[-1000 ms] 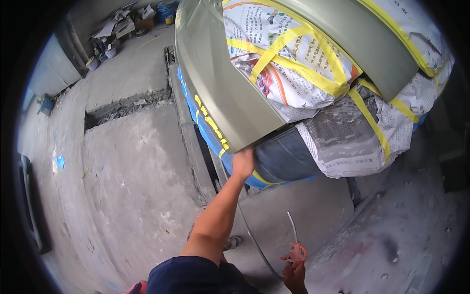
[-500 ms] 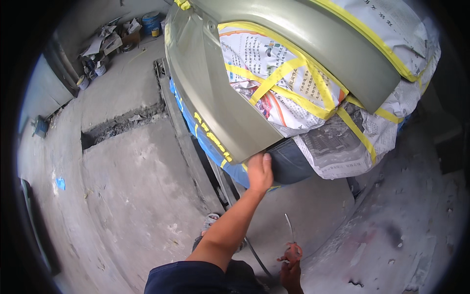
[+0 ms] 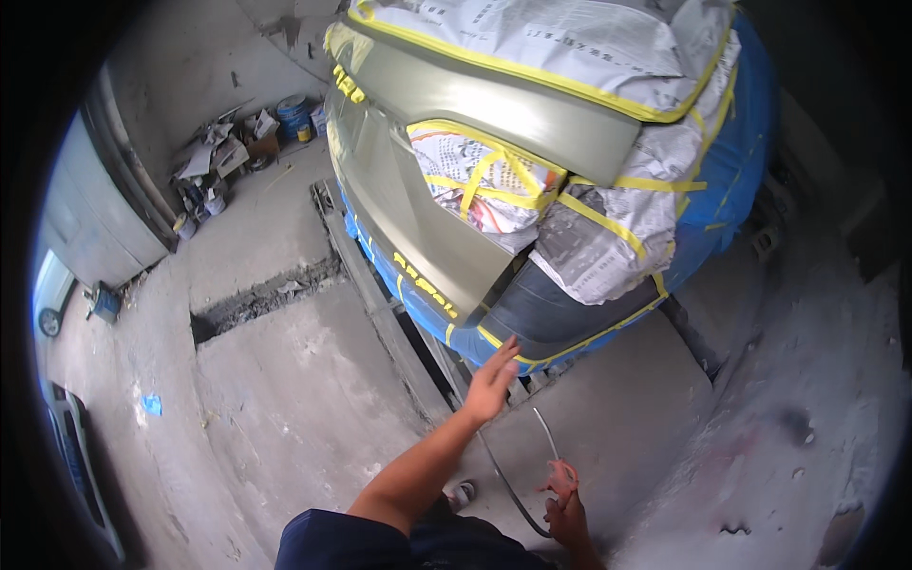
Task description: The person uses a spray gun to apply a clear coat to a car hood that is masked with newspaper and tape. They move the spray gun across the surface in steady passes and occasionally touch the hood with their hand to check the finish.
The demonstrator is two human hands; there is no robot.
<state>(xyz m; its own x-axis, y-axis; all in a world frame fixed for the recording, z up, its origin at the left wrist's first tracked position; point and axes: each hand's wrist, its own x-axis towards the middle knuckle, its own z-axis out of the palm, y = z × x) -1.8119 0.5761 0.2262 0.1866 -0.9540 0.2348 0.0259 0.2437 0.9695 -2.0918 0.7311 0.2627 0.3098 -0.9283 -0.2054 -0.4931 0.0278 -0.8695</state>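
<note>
Your left hand (image 3: 489,389), empty and spread, is near the dark bumper (image 3: 560,309); your right hand (image 3: 567,524) grips the red air gun (image 3: 562,478), right of your foot (image 3: 463,494), where a misstep could snag the hose (image 3: 514,500)

Premises: vehicle body and paint workshop. Evidence: a vehicle (image 3: 418,223) with dull green-grey panels, masked in printed paper (image 3: 617,252), yellow tape (image 3: 604,225) and blue sheeting (image 3: 750,104). Floor (image 3: 294,389): bare, worn concrete, with a rough-sided trench (image 3: 266,302) cut into it and a dark stain (image 3: 798,425) toward the right edge. Far edge, against a marked wall (image 3: 180,66): a blue drum (image 3: 293,116) and heaped cardboard and paper (image 3: 228,155). Left edge: part of another car (image 3: 52,290); nearer, a long curved part (image 3: 85,465) resembling a bumper.
</note>
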